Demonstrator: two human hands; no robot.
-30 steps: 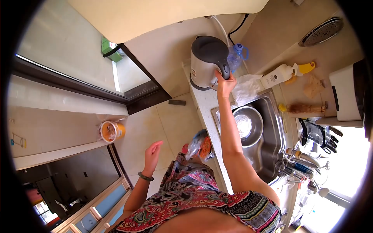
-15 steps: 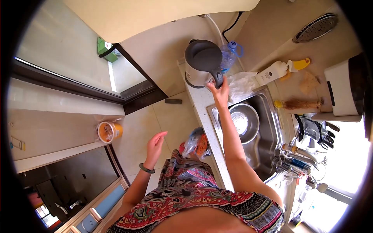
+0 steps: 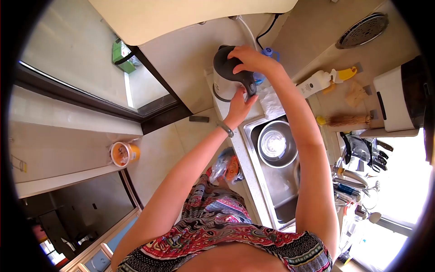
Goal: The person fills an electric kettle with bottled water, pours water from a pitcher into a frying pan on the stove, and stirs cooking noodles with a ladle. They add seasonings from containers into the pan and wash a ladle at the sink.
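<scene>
An electric kettle with a dark grey lid stands upright at the far end of the counter. My left hand, with a bangle on its wrist, is closed around the lower part of the kettle's handle. Over the lid lies my right hand, its fingers spread and touching the dark top. Behind my right wrist, a blue-capped water bottle is partly hidden. A crumpled white plastic bag rests beside the handle.
A steel bowl sits in the sink. A white bottle, a brush and a knife rack line the wall side. Below the counter edge hangs a plastic bag. An orange bucket is at left.
My left hand has reached up and forward to the kettle's handle. My right hand has let go of the handle and moved onto the lid. The kettle stays in place.
</scene>
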